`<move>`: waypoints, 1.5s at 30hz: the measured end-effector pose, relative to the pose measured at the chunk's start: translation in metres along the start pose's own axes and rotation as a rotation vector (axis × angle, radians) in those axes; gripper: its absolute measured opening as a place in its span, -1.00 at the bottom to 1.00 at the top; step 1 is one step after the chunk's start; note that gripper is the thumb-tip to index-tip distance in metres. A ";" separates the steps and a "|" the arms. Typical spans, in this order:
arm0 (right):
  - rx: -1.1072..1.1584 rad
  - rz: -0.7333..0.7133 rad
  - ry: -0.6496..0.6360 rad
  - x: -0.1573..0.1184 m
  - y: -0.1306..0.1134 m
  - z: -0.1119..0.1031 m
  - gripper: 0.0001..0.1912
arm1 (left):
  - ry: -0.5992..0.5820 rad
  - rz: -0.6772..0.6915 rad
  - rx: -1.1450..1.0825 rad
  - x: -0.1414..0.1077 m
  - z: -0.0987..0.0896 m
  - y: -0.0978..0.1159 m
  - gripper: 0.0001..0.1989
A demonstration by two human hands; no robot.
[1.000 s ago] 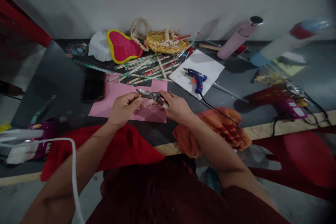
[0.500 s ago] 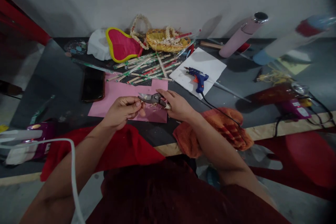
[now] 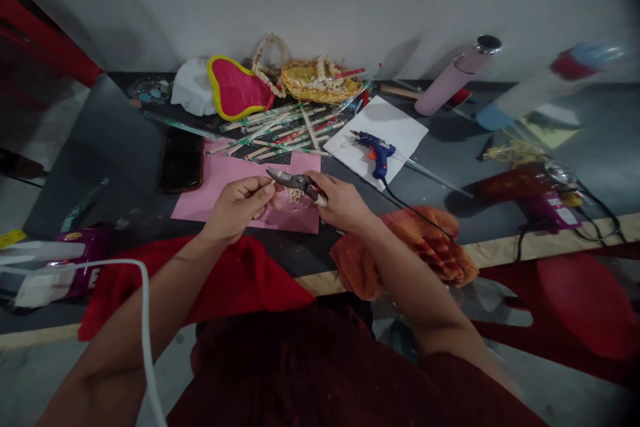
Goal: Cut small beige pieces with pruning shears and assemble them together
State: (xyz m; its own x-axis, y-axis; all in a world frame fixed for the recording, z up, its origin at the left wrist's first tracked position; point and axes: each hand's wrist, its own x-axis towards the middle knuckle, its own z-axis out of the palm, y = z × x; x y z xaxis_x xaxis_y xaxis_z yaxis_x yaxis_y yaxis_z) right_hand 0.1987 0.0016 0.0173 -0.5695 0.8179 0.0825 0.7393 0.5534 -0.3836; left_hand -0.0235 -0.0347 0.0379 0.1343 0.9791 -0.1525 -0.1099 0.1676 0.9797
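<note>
My right hand (image 3: 340,200) is wrapped around the handles of a pair of pruning shears (image 3: 293,180), whose blades point left and look closed together. My left hand (image 3: 243,203) is closed in a pinch just left of the blades. A short, thin, pale stick (image 3: 273,183) shows at its fingertips, right by the shears' tip; most of it is hidden by the fingers. Below both hands lies a pink sheet (image 3: 200,200), with a small heap of pale cut bits (image 3: 296,195) on it under the shears.
Behind the sheet lie several wrapped chopsticks (image 3: 280,130). A blue glue gun (image 3: 380,153) rests on a white board (image 3: 410,130). Around them are a phone (image 3: 181,160), a yellow basket (image 3: 300,90), a pink flask (image 3: 457,77), an orange towel (image 3: 420,240) and a red cloth (image 3: 240,280).
The shears' blades, spread apart before, now look closed. My left hand has shifted slightly, and the pale bits under the shears show more clearly. The view has moved a little.
</note>
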 end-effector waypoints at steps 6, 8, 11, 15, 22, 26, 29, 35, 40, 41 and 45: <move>0.052 -0.096 0.047 0.006 0.014 0.008 -0.31 | 0.007 0.094 0.248 -0.001 -0.002 -0.002 -0.76; 0.070 -0.153 0.029 0.008 0.020 0.008 -0.24 | -0.088 0.004 0.129 -0.003 -0.002 0.000 -0.74; 0.079 -0.215 0.008 0.007 0.024 0.004 -0.17 | -0.262 -0.219 -0.063 -0.005 -0.004 0.005 -0.69; 0.087 -0.244 0.016 0.006 0.027 0.001 -0.13 | -0.351 -0.324 -0.214 -0.007 -0.010 0.008 -0.68; 0.083 0.184 0.178 0.013 0.036 0.007 -0.18 | -0.101 -0.071 -0.070 0.003 -0.013 0.005 -0.74; -0.052 0.269 0.162 0.013 0.039 0.010 -0.29 | -0.096 -0.021 0.253 0.005 -0.005 -0.005 -0.67; -0.133 0.223 0.173 0.011 0.039 0.010 -0.37 | -0.093 0.007 0.403 0.004 -0.003 -0.011 -0.68; -0.047 0.113 0.281 0.007 0.023 0.000 -0.65 | -0.066 0.162 0.673 0.004 -0.002 -0.014 -0.74; 0.540 -0.049 0.024 -0.001 -0.009 -0.001 -0.62 | -0.084 0.323 0.918 0.002 0.003 -0.020 -0.78; 0.634 -0.050 -0.071 -0.003 -0.013 0.001 -0.57 | -0.095 0.349 0.959 0.002 0.003 -0.021 -0.79; 0.978 0.015 -0.290 -0.004 -0.021 0.008 -0.51 | -0.118 0.502 1.108 0.001 0.004 -0.023 -0.80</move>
State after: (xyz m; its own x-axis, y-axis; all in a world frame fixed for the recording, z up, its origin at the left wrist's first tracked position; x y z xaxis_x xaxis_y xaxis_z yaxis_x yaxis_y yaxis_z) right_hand 0.1823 -0.0146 0.0177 -0.7236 0.6823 -0.1046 0.2037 0.0662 -0.9768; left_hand -0.0167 -0.0384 0.0155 0.4131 0.8808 0.2313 0.7156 -0.4711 0.5158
